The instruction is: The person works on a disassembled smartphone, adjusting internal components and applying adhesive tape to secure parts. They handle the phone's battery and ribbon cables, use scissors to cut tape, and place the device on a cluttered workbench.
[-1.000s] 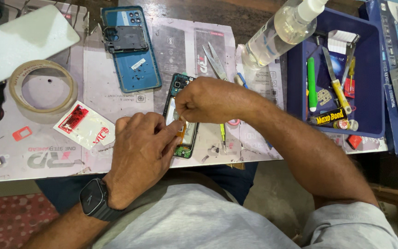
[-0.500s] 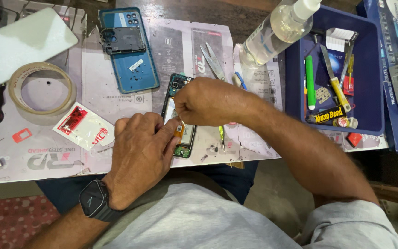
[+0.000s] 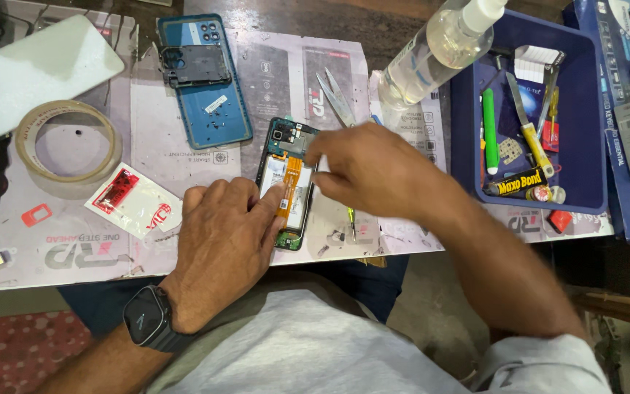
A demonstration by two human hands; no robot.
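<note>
Head view shows me the opened phone [image 3: 288, 182] lying back-up on the tabletop [image 3: 205, 241] near its front edge, with its battery and an orange flex ribbon [image 3: 286, 188] running down the middle. My left hand [image 3: 224, 244] lies flat beside it, fingers loosely curled, the forefinger tip pressing on the ribbon; it grips nothing. A second ago my right hand covered the phone's upper half; now the right hand [image 3: 362, 171] has drawn off to the phone's right side, so the camera end and ribbon are uncovered. Its fingers are pinched together at the phone's upper right edge, but the hand is blurred and I cannot tell whether they hold anything. A thin yellow-handled tool [image 3: 351, 217] lies on the mat just under that hand. I judge the ribbon is being seated or freed, the left finger steadying it. Behind, the blue back cover [image 3: 213, 102] lies apart; a tape roll [image 3: 63, 146] sits left.
</note>
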